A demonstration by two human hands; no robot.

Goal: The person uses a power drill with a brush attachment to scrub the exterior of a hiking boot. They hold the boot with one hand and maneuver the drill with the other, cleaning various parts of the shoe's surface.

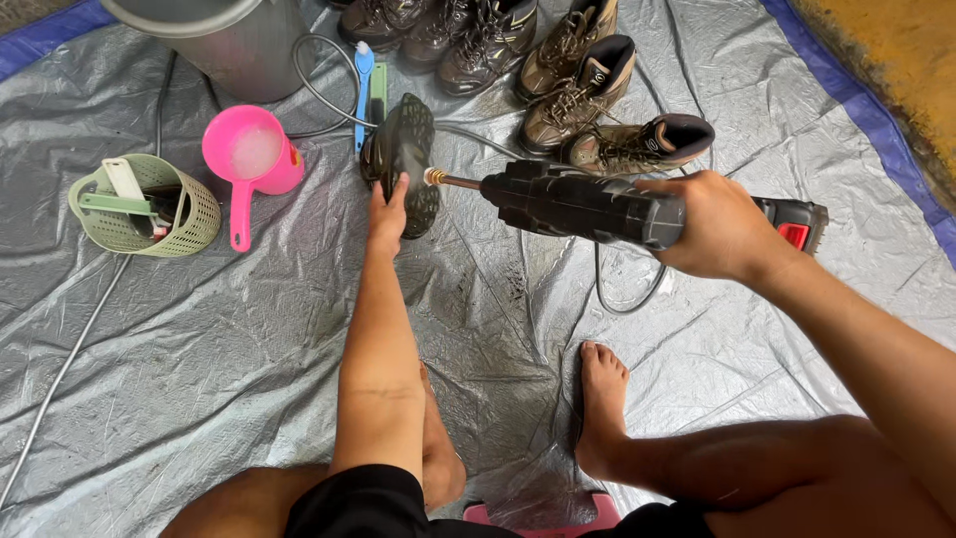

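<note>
Bare knees and a bare foot (600,399) sit closest, at the bottom of the view, on a wrinkly grey plastic sheet (249,339) spread on the ground. A bit of a pink stool (538,516) peeks out under the person.

Farther out, the left hand (386,217) holds a dark boot (403,159) by its lower edge. Its fingers are wrapped around the edge, and the boot stands up on the sheet with its bumpy sole facing the camera.

The right hand (717,224) is closed tight around the handle of a black spray gun (588,204). The gun lies level, and its small brass tip (434,177) points at the boot and is just beside it. The tip may be touching the sole, but it is hard to tell. A thin hose (627,294) loops under the gun.

Behind the boot is a row of brown boots (578,90) with laces. A blue brush (364,85) lies near them. To the left are a pink scoop (251,154) with foamy water in it and a pale green basket (149,204) with small tools inside. A grey metal bucket (234,40) stands at the top left.
</note>
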